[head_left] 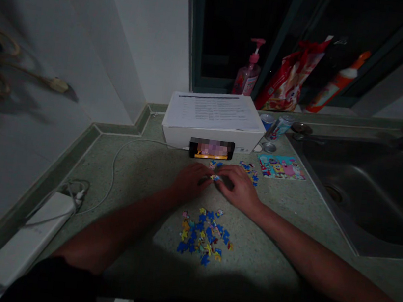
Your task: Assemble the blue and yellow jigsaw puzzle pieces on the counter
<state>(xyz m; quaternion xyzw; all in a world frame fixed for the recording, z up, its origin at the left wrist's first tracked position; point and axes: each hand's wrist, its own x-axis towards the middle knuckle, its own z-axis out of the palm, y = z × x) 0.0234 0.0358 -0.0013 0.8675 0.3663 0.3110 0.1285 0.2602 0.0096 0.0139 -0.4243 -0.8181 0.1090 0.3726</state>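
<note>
My left hand and my right hand meet over the counter, fingers bent inward. Between their fingertips is a small joined bit of jigsaw puzzle pieces, yellow, white and blue; both hands pinch it. Just beyond the fingers lie a few more pieces, partly covered by the hands. A cluster of blue-backed pieces sits behind my right hand. Nearer to me spreads a loose pile of puzzle pieces, some blue side up, others with coloured print.
A phone leans against a white box behind the hands. To the right are a cartoon picture card, cans and a metal sink. A white power strip with cables lies at left.
</note>
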